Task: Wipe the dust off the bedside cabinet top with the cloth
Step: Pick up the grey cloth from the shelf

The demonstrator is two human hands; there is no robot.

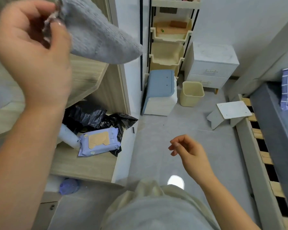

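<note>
My left hand is raised at the upper left, thumb and fingers pinching a corner of a fluffy grey cloth that hangs out to the right in the air. The white bedside cabinet with two drawers stands far off at the upper right, against the wall beside the bed; its top looks pale and smudged. My right hand hovers low over the floor at centre right, fingers loosely curled and holding nothing.
A wooden shelf unit on the left holds a wet-wipes pack, black bags and a bottle. Ahead stand a tiered bin rack, a blue-topped stool, a cream wastebasket and a tipped white stool. A slatted bed frame runs along the right.
</note>
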